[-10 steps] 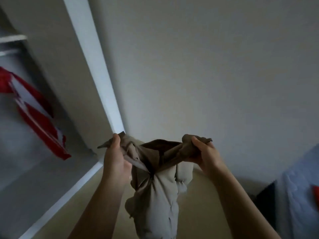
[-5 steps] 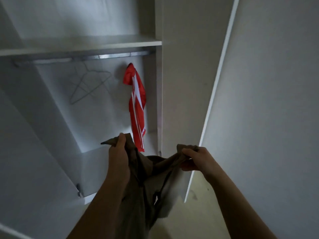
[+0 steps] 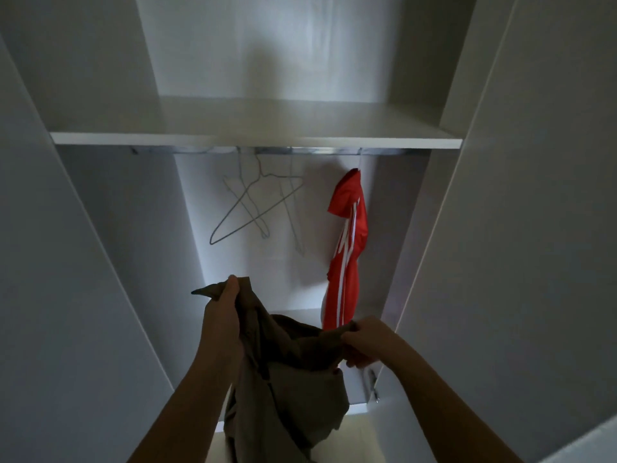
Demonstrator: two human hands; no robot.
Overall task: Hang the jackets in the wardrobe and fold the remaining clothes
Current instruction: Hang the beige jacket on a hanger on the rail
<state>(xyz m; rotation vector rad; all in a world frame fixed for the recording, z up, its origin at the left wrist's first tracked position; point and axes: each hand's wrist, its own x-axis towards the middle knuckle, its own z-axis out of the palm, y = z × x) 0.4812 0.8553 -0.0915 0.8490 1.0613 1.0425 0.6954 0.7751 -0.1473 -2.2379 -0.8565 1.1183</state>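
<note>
**Step in hand:** we are hanging the second jacket. We are standing at the open wardrobe (image 3: 100, 248) and holding a tan jacket (image 3: 293, 372) stretched between both hands. It is sitting below the rail (image 3: 300, 151), in front of the hanging space, and most of the cloth is drooping between our forearms.

**Left hand** (image 3: 222, 315): we are holding it raised, fingers curled round one upper edge of the jacket. A pointed corner of cloth is sticking out to the left.

**Right hand** (image 3: 364, 342): we are holding it lower and to the right, pinching the opposite edge with the fingers folded over the cloth.

**Fittings:**
- Bare wire hangers (image 3: 257, 208) are hanging crossed on the rail under the shelf (image 3: 253, 140). We cannot tell how many.
- A red jacket with white stripes (image 3: 347, 248) is hanging at the rail's right end, apart from the hangers.

**Judgement:** one jacket is up, and the tan one is not yet on a hanger. The next move is calling for one hand to let go and lift a hanger off the rail while the other is taking the jacket's weight. The hanger arms then need feeding into the shoulders.
</note>
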